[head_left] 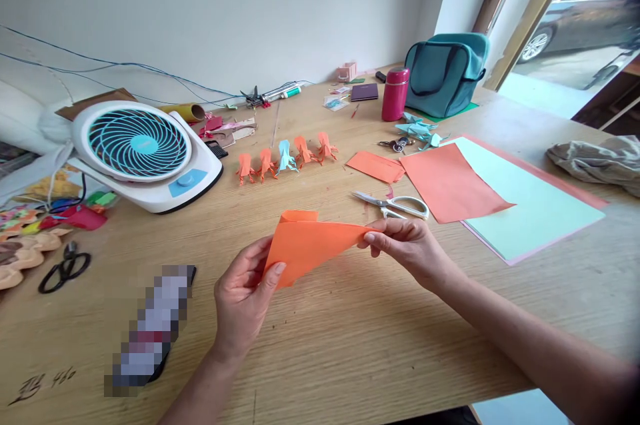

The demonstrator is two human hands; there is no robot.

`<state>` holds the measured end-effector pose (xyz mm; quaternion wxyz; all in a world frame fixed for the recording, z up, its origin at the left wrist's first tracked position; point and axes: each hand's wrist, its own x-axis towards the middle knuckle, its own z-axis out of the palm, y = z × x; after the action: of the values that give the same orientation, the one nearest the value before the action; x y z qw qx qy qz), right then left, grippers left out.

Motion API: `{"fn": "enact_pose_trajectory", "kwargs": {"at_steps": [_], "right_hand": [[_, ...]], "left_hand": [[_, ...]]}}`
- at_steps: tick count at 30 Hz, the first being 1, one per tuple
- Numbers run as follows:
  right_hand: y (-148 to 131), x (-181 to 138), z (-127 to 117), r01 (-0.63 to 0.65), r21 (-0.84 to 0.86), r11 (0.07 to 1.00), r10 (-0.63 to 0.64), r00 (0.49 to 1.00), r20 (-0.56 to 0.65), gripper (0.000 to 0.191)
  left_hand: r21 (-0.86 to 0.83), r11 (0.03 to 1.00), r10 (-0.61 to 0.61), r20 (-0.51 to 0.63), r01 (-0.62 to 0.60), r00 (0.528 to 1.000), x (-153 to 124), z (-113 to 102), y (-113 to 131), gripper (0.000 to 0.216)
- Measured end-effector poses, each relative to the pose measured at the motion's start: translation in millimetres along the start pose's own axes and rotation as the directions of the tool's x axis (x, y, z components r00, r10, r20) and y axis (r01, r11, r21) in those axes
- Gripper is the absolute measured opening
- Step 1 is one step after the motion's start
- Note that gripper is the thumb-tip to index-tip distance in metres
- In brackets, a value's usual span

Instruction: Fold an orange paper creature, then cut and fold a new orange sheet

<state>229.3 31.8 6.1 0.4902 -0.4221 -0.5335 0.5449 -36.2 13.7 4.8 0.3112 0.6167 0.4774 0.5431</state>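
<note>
Both my hands hold a folded orange paper just above the wooden table. My left hand pinches its lower left corner, thumb on top. My right hand pinches its right tip with closed fingers. White-handled scissors lie just beyond my right hand. A row of small folded paper figures, orange with one light blue, stands further back.
A white desk fan sits at the left. Black scissors and a blurred flat object lie near the left front. Orange, pale green and pink sheets lie at the right. A red flask and teal bag stand behind.
</note>
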Motion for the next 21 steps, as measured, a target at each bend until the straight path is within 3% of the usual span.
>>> {"fn": "enact_pose_trajectory", "kwargs": {"at_steps": [13, 21], "right_hand": [[4, -1, -4, 0.072, -0.154, 0.985, -0.060, 0.995, 0.084, 0.026], [-6, -1, -3, 0.336, -0.347, 0.876, -0.264, 0.935, 0.239, 0.018]], "left_hand": [[-0.008, 1.000, -0.002, 0.009, 0.002, 1.000, -2, -1, -5, 0.040], [0.094, 0.994, 0.046, 0.089, -0.054, 0.995, -6, 2, -7, 0.038]]}}
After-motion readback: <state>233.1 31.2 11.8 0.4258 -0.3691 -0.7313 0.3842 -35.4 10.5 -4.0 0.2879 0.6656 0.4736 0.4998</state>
